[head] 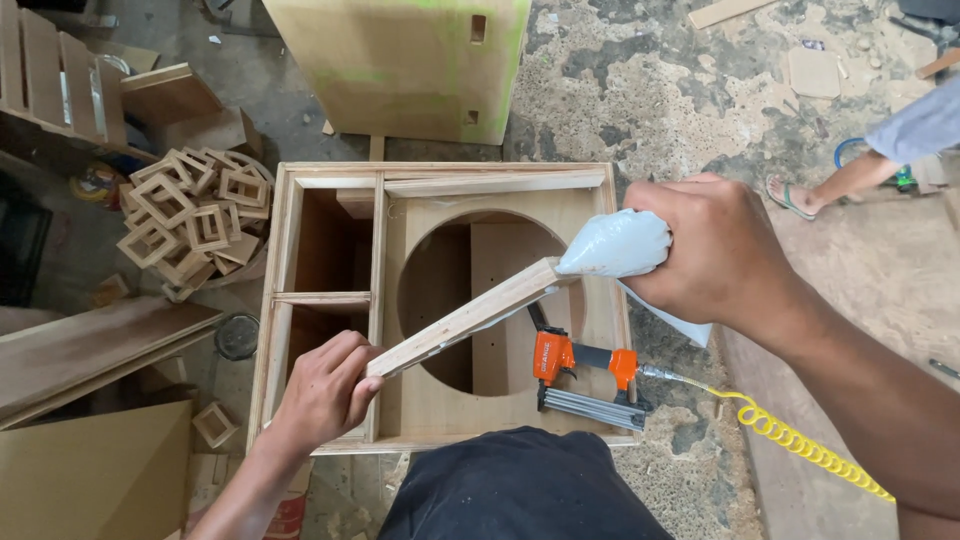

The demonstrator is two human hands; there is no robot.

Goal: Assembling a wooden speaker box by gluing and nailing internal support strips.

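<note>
Dusty workshop floor (640, 90) behind. Left hand (325, 390) clamped around pale wooden strip (465, 318), right hand (705, 250) squeezing white glue bag (615, 243) at strip's far end. Beneath both, square plywood box (440, 300); orange nail gun (580, 375) resting inside, just below right hand.

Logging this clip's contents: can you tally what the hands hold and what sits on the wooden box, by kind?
Wood strip, held by the left hand: 1
White squeeze bag, gripped by the right hand: 1
Orange nail gun, resting on the box: 1
Yellow coiled hose: 1
Total: 4
</note>
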